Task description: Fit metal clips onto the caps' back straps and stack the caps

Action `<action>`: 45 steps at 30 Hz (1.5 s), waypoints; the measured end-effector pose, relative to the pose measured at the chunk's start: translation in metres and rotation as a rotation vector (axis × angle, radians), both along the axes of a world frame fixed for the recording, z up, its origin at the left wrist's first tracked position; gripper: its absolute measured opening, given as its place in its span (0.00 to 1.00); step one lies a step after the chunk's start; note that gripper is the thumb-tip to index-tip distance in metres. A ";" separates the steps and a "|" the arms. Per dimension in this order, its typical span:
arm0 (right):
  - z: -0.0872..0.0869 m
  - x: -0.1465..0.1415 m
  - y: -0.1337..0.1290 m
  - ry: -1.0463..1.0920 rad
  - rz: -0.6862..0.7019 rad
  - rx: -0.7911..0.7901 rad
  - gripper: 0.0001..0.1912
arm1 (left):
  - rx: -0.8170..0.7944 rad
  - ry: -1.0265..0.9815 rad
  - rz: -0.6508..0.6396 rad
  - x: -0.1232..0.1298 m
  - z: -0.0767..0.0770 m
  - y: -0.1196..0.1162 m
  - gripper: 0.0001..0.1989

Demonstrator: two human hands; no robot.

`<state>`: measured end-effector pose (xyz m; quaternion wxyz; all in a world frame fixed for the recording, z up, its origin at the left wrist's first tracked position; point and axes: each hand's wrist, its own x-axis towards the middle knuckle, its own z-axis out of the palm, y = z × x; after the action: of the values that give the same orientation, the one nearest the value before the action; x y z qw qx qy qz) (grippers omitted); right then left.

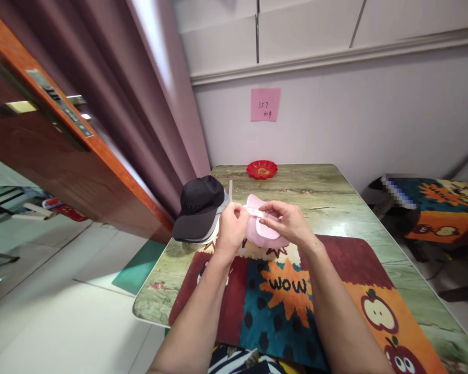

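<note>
A pink cap (263,236) rests on the far part of the patterned mat (253,311), its back strap towards the top. My left hand (234,223) is closed in a pinch on the left end of the cap's pale strap. On the strap's right side, my right hand (286,221) grips the cap between thumb and fingers. Just left of my left hand sits a black cap (200,205), stacked over lighter caps whose edges show beneath it. The fingertips of my left hand are partly hidden.
A red scalloped dish (261,169) stands at the back of the green marbled table (315,192), near the wall. A pink paper note (265,104) is stuck to the wall. On the left are a curtain (140,104) and an open wooden door (81,161).
</note>
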<state>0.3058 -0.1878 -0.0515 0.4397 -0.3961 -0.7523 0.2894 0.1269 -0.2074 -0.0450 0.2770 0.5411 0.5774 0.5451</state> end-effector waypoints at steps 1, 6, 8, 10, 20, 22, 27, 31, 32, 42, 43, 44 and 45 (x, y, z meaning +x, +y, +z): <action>0.000 0.001 0.000 -0.017 -0.001 -0.013 0.10 | 0.000 -0.009 -0.002 -0.001 -0.001 0.000 0.05; 0.000 0.013 0.001 -0.037 0.103 -0.162 0.28 | -0.034 -0.046 -0.043 -0.002 -0.005 -0.001 0.07; 0.000 0.022 0.001 -0.056 0.151 -0.250 0.30 | -0.060 -0.070 -0.056 -0.003 -0.005 -0.001 0.07; 0.001 0.030 0.001 -0.073 0.186 -0.327 0.21 | -0.082 -0.099 -0.062 -0.003 -0.004 -0.002 0.08; 0.005 0.040 0.001 0.105 0.303 -0.427 0.16 | -0.189 -0.123 -0.252 -0.004 0.011 0.005 0.22; 0.003 0.039 0.002 0.114 0.295 -0.409 0.16 | -0.218 -0.004 -0.343 -0.005 0.014 0.007 0.21; 0.003 0.039 0.003 0.089 0.247 -0.357 0.16 | -0.232 0.148 -0.465 -0.007 0.015 0.008 0.13; 0.008 0.036 -0.001 0.020 0.175 -0.263 0.14 | -0.187 0.110 -0.416 -0.006 0.012 0.007 0.12; 0.010 0.033 -0.002 0.004 0.127 -0.206 0.13 | -0.160 0.116 -0.401 -0.005 0.012 0.006 0.11; 0.027 0.004 -0.022 -0.194 -0.090 0.091 0.07 | -0.006 0.247 -0.155 0.005 0.027 -0.012 0.09; 0.029 0.003 -0.024 -0.165 -0.076 0.081 0.07 | -0.034 0.208 -0.173 0.006 0.028 -0.014 0.10; 0.030 0.002 -0.026 -0.125 -0.051 0.064 0.07 | -0.067 0.147 -0.204 0.006 0.029 -0.015 0.11; 0.032 0.001 -0.028 -0.080 -0.015 0.038 0.08 | -0.103 0.076 -0.246 0.006 0.030 -0.017 0.11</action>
<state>0.3071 -0.2157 -0.0193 0.4188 -0.4045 -0.7717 0.2558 0.1331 -0.2239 -0.0148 0.3468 0.6131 0.5440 0.4559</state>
